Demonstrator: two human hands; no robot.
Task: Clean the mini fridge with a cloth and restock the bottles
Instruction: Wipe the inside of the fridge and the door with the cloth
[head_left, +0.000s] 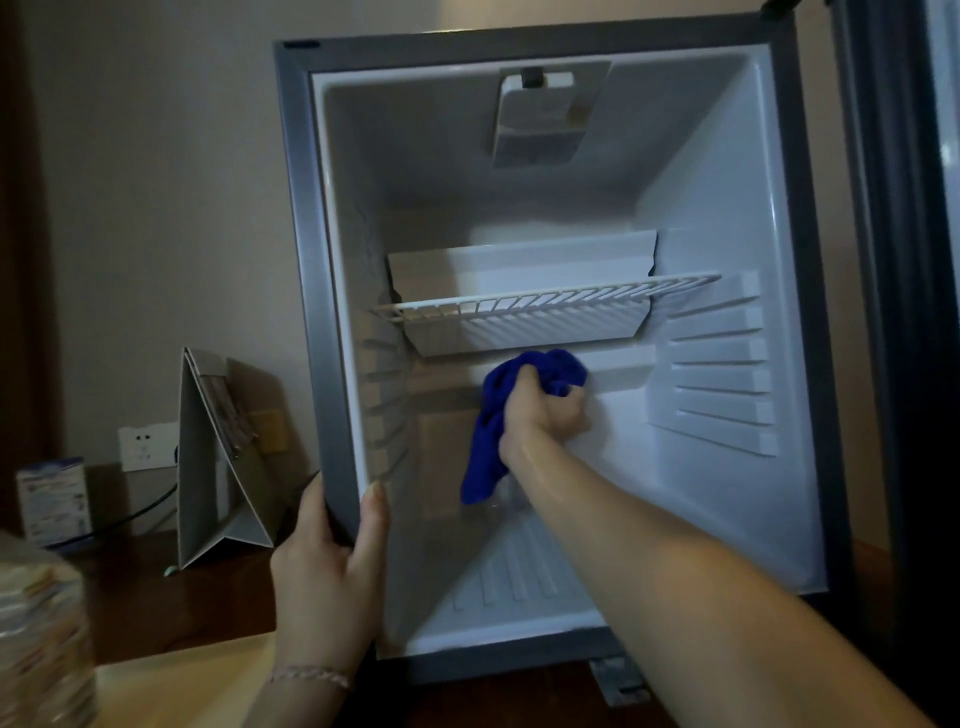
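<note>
The grey mini fridge (298, 218) stands open in front of me, its white inside holding no bottles. My right hand (545, 410) reaches deep inside below the white wire shelf (545, 304) and grips a bunched blue cloth (491, 421) against the back wall; a tail of the cloth hangs down. My left hand (327, 566) grips the fridge's left front frame near the bottom, thumb on the inner edge. At the lower left edge of the view is a blurred plastic-wrapped pack (41, 623), perhaps bottles.
The fridge door (904, 260) is swung open at the right. To the left of the fridge a folded card stand (223, 467) sits on a dark wooden top, with a small box (52, 499), a wall socket (143, 444) and a cable behind.
</note>
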